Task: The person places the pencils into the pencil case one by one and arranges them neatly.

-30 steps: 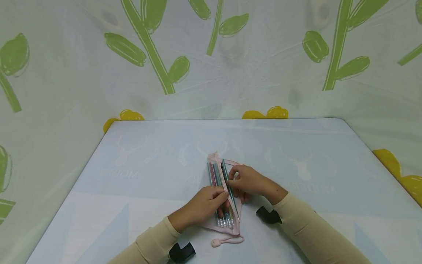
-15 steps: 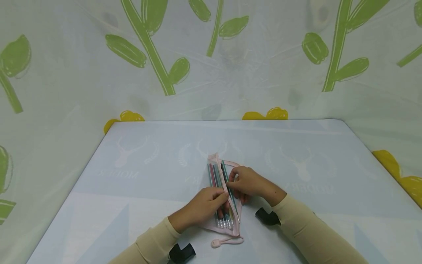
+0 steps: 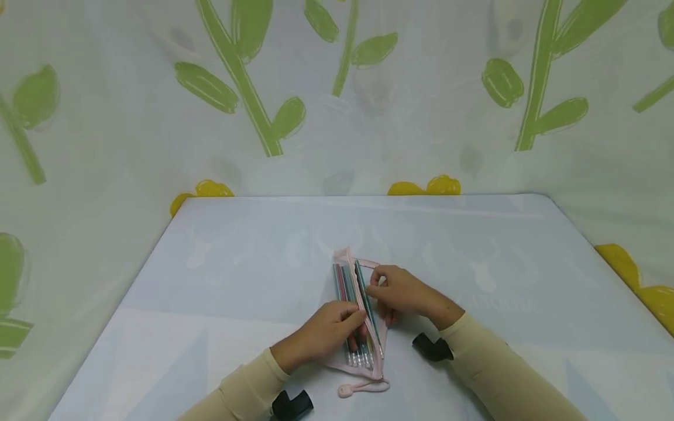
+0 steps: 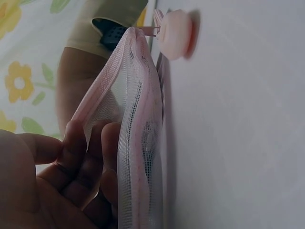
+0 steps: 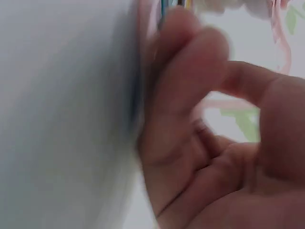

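Observation:
A pink-trimmed mesh pencil pouch (image 3: 342,254) lies lengthwise on the table, its zip side parted. Several slim pens (image 3: 341,283), teal, red and bluish with clear ends, show through the mesh. My left hand (image 3: 327,330) pinches the pouch's pink edge between thumb and forefinger, other fingers tucked behind the mesh. Opposite it, my right hand (image 3: 402,290) grips the other side of the opening with thumb and curled forefinger; one teal pen runs between the two hands. In the right wrist view my right hand's fingers (image 5: 178,90) hide most of the pouch.
A pink strap with a round bead (image 3: 345,390) trails from the pouch's near end. The pale patterned table (image 3: 221,280) reaches to a leaf-printed curtain (image 3: 421,117) behind. Black wrist mounts (image 3: 292,406) sit beneath both sleeves.
The head view has tipped slightly, so the scene sits lower. My right fingers have shifted very slightly to the right; my left hand's hold looks the same.

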Motion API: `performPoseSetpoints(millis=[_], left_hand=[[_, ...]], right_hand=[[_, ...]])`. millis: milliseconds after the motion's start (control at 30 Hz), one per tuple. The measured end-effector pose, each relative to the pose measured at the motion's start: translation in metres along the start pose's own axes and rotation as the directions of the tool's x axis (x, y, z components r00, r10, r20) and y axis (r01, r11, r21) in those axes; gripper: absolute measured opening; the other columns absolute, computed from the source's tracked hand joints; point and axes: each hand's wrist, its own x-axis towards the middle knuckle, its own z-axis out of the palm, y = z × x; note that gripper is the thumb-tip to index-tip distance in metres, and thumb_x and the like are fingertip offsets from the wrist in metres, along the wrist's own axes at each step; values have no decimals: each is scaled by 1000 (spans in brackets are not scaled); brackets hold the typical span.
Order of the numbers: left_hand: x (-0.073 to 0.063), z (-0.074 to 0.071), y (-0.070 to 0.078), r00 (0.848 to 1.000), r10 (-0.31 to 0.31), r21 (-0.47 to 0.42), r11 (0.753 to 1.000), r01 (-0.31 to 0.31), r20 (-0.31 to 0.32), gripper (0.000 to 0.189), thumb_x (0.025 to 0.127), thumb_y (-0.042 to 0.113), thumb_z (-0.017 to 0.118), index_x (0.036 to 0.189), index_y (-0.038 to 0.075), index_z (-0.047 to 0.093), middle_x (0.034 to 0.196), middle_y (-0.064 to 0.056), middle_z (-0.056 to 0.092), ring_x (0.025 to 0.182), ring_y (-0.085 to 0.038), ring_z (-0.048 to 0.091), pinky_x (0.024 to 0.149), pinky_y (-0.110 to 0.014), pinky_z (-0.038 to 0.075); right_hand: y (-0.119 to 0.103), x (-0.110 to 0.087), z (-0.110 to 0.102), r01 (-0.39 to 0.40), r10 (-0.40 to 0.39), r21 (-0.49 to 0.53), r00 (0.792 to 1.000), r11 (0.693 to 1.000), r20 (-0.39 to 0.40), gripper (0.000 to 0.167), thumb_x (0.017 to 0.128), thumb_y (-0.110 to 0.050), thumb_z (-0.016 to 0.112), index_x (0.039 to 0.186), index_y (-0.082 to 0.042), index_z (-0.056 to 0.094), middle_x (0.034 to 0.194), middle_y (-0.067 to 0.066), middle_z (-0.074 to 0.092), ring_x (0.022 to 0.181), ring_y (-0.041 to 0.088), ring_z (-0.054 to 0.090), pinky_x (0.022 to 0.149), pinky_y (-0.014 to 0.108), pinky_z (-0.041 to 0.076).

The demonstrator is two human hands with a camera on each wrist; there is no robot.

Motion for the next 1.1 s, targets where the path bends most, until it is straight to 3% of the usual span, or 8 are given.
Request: performPoseSetpoints(millis=[367, 567, 700, 933, 1100], left_hand=[[0, 3, 2, 998, -54, -16, 998, 54, 33, 37, 105, 28, 46, 82, 7, 65, 79, -2, 68, 61, -11, 61, 62, -25, 53], [3, -3, 14, 998, -62, 95, 994, 61, 9, 35, 104, 26, 46, 78, 12, 65, 70, 2, 65, 55, -9, 60, 55, -23, 49], [11, -5, 24, 997, -73, 214, 974, 72, -4, 36, 103, 25, 45, 75, 14, 64, 62, 3, 57, 47, -8, 54, 48, -22, 43], [22, 0, 34, 993, -121, 329, 937, 117, -9, 38, 101, 22, 45, 68, 13, 62, 56, 5, 54, 40, -8, 52, 43, -22, 38], [30, 5, 35, 989, -145, 444, 885, 139, -21, 40, 98, 25, 48, 59, 17, 51, 49, 7, 46, 41, -6, 48, 41, -22, 34]], right_hand=[[8, -19, -9, -5, 7, 15, 990, 1000, -138, 18, 97, -23, 58, 88, -7, 57, 59, 4, 60, 47, 17, 57, 48, 31, 48], [4, -28, -21, 29, -31, -16, 989, 999, -142, 19, 98, -22, 58, 90, -5, 58, 61, 4, 58, 47, 17, 56, 48, 32, 49], [4, -32, -30, 50, -54, -32, 988, 998, -145, 19, 99, -20, 58, 91, -2, 59, 60, 6, 58, 47, 18, 56, 48, 34, 50], [10, -39, -36, 22, -27, -34, 989, 999, -146, 17, 99, -19, 59, 93, -3, 60, 60, 6, 58, 47, 18, 56, 48, 35, 50], [15, -43, -36, 7, -11, -33, 992, 999, -125, 16, 99, -18, 59, 93, -3, 60, 61, 5, 58, 48, 18, 56, 48, 34, 51]])
